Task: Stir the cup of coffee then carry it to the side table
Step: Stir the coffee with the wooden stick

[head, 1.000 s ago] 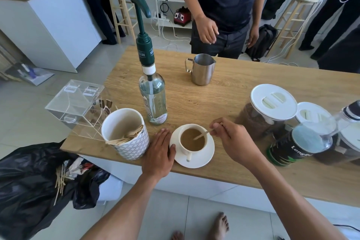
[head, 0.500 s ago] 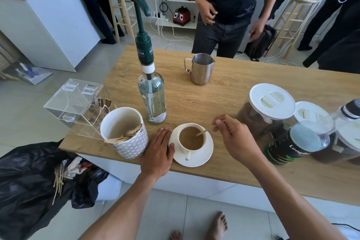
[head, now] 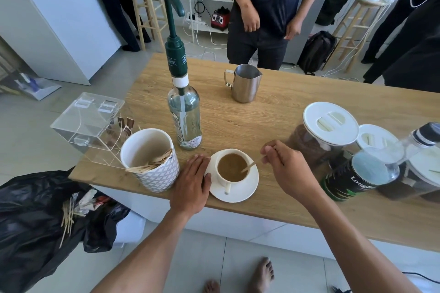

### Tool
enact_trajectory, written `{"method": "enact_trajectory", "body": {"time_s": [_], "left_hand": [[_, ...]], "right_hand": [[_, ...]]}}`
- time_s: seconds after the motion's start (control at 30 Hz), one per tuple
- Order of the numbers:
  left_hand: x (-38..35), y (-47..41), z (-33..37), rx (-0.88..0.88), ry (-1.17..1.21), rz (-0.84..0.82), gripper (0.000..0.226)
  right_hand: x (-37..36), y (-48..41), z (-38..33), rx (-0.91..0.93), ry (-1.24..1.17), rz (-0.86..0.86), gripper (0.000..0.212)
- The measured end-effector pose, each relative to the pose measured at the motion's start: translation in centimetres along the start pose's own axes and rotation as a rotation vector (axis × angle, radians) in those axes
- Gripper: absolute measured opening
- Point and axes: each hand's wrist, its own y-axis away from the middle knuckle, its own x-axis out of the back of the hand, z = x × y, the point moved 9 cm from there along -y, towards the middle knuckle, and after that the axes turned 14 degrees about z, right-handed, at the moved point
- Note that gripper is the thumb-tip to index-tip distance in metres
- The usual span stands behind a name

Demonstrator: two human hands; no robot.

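A white cup of light-brown coffee stands on a white saucer near the front edge of the wooden table. Its handle points toward me. My right hand is just right of the cup, fingers pinched on a thin wooden stir stick whose tip dips into the coffee. My left hand lies flat on the table, fingers together, touching the saucer's left rim.
A patterned white mug of wooden sticks stands left of my left hand. A pump bottle is behind the cup, a steel jug farther back. Jars and a dark can crowd the right. A person stands across the table.
My right hand has circled the stick in the cup, swinging it from the right side toward the back and around to the right again. The left hand stayed by the saucer.
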Motion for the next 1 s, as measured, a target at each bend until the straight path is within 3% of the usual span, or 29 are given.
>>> {"method": "enact_trajectory", "body": {"time_s": [0.17,0.3,0.43,0.57,0.7,0.87,1.0], "left_hand": [[0.0,0.0,0.0,0.005,0.008,0.002,0.049],[-0.1,0.0,0.0,0.009,0.009,0.003,0.049],[-0.3,0.0,-0.1,0.006,0.007,-0.004,0.049],[-0.5,0.1,-0.2,0.007,0.008,-0.013,0.049],[-0.4,0.1,-0.3,0.015,0.005,-0.011,0.048],[-0.5,0.1,-0.4,0.014,-0.002,-0.018,0.049],[-0.5,0.1,-0.4,0.018,-0.001,-0.022,0.049]], "right_hand": [[-0.6,0.5,-0.1,0.000,-0.023,-0.068,0.019],[0.2,0.1,0.1,0.010,-0.013,0.005,0.020],[-0.7,0.7,-0.4,0.023,-0.027,-0.073,0.018],[0.3,0.1,0.0,0.026,0.006,0.008,0.020],[-1.1,0.5,-0.1,0.056,-0.001,-0.098,0.018],[0.2,-0.2,0.2,0.025,0.021,-0.008,0.020],[-1.0,0.4,-0.4,0.040,0.007,-0.108,0.020]]}}
